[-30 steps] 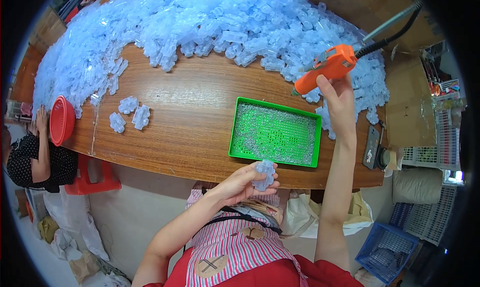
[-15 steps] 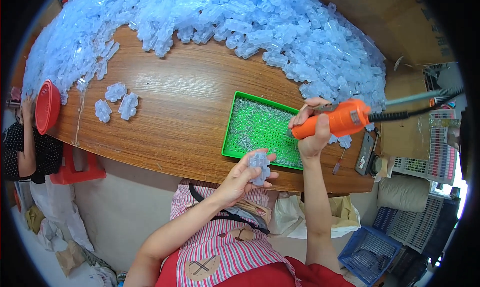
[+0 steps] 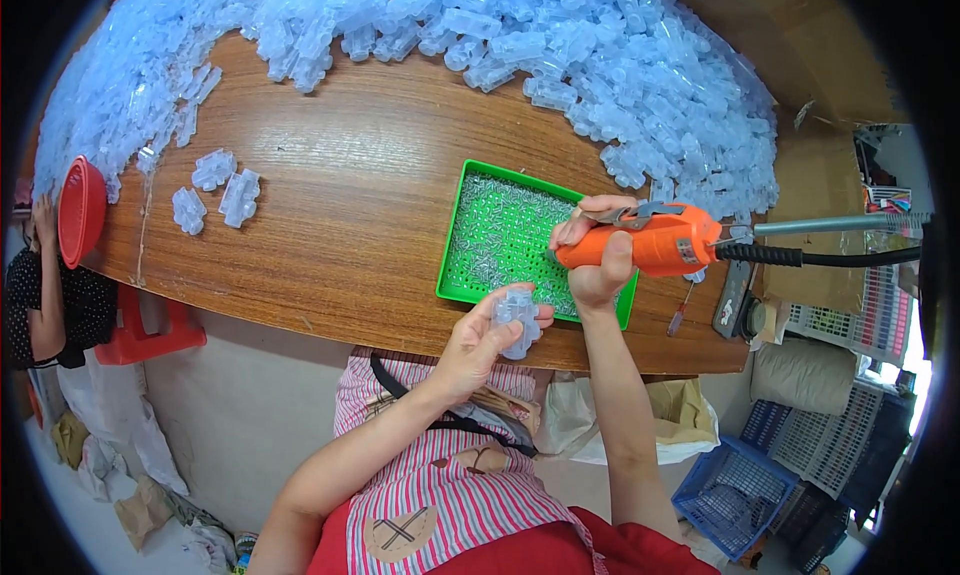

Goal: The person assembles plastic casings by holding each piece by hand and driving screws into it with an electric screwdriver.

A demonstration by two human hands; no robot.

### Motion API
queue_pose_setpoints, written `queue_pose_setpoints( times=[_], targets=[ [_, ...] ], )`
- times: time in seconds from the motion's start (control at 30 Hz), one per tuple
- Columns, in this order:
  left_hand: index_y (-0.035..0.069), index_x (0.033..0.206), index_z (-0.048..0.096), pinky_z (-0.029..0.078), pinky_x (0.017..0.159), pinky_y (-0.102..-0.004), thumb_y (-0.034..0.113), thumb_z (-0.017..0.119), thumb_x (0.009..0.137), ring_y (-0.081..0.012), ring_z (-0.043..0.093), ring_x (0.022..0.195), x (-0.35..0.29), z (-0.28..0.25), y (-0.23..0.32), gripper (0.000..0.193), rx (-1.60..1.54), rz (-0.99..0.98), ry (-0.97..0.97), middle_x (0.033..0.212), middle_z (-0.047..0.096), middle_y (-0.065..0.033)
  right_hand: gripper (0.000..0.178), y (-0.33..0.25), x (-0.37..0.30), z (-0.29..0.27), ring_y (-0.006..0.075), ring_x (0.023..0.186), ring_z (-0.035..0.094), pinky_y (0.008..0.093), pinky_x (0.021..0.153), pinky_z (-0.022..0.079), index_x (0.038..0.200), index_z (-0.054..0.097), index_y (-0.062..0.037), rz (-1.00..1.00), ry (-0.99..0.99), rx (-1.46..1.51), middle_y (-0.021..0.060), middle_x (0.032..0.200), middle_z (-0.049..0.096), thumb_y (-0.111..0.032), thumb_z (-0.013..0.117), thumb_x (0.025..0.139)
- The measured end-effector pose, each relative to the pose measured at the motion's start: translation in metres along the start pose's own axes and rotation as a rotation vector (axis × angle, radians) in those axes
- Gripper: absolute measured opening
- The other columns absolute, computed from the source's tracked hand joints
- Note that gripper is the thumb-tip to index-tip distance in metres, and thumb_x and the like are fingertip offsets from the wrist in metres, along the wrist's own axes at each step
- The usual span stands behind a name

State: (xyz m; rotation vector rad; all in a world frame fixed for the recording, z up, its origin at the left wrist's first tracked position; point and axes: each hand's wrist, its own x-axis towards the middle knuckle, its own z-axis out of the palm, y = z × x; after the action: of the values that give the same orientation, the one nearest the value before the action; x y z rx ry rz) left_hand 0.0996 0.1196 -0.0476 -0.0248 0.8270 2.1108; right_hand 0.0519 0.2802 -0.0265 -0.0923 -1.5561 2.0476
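Note:
A clear plastic part [image 3: 516, 322] with a lobed outline sits between the thumb and fingers of my left hand [image 3: 478, 343], at the tray's near edge. My right hand [image 3: 600, 265] is wrapped round an orange electric screwdriver [image 3: 650, 247], whose tip end points left over the tray. Small silvery screws lie scattered in the green tray [image 3: 452, 237]. A cable and a grey spring-like hanger run from the tool's back end to the right. My right hand hides part of the tray's right side.
Heaped clear plastic parts [image 3: 400, 15] line the table's far side. Three assembled parts [image 3: 240, 197] lie at left, near a red bowl [image 3: 82, 213] and another person's arm [image 3: 46, 285]. A small screwdriver [image 3: 681, 313] lies at right. A blue crate [image 3: 735, 500] stands below the table.
The orange screwdriver has moved slightly left over the tray with my right hand. My left hand still holds the plastic part, which is turned a little. The whole view has shifted slightly.

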Motion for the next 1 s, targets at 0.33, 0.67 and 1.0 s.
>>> queue_pose_setpoints(
  times=[0.33, 0.67, 1.0],
  targets=[
    [0.002, 0.134, 0.034, 0.044, 0.094, -0.0338, 0.020, 0.053, 0.090, -0.0239, 0.056, 0.110, 0.001, 0.001, 0.000, 0.050, 0.048, 0.015, 0.009, 0.119, 0.056, -0.0183, 0.043, 0.001, 0.000, 0.000, 0.0128, 0.053, 0.050, 0.0284, 0.050, 0.046, 0.094, 0.050, -0.0003, -0.024, -0.011, 0.023, 0.0045, 0.063, 0.050, -0.040, 0.062, 0.080],
    [0.002, 0.134, 0.034, 0.041, 0.095, -0.0332, 0.015, 0.051, 0.092, -0.0210, 0.055, 0.110, 0.000, 0.002, 0.001, 0.046, 0.016, 0.013, -0.003, 0.119, 0.056, -0.0161, 0.053, 0.001, -0.002, 0.000, 0.0129, 0.051, 0.046, 0.0298, 0.046, 0.044, 0.093, 0.049, -0.0038, -0.012, 0.005, -0.088, 0.0043, 0.062, 0.046, -0.054, 0.059, 0.078],
    [0.002, 0.133, 0.035, 0.043, 0.095, -0.0334, 0.013, 0.050, 0.092, -0.0220, 0.056, 0.110, 0.000, -0.002, -0.001, 0.045, 0.021, 0.016, 0.005, 0.120, 0.056, -0.0166, 0.064, -0.053, -0.011, 0.010, 0.0150, 0.063, 0.049, 0.0305, 0.054, 0.045, 0.103, 0.048, -0.0025, -0.042, -0.122, 0.085, 0.0058, 0.070, 0.050, -0.060, 0.057, 0.078]
  ],
)
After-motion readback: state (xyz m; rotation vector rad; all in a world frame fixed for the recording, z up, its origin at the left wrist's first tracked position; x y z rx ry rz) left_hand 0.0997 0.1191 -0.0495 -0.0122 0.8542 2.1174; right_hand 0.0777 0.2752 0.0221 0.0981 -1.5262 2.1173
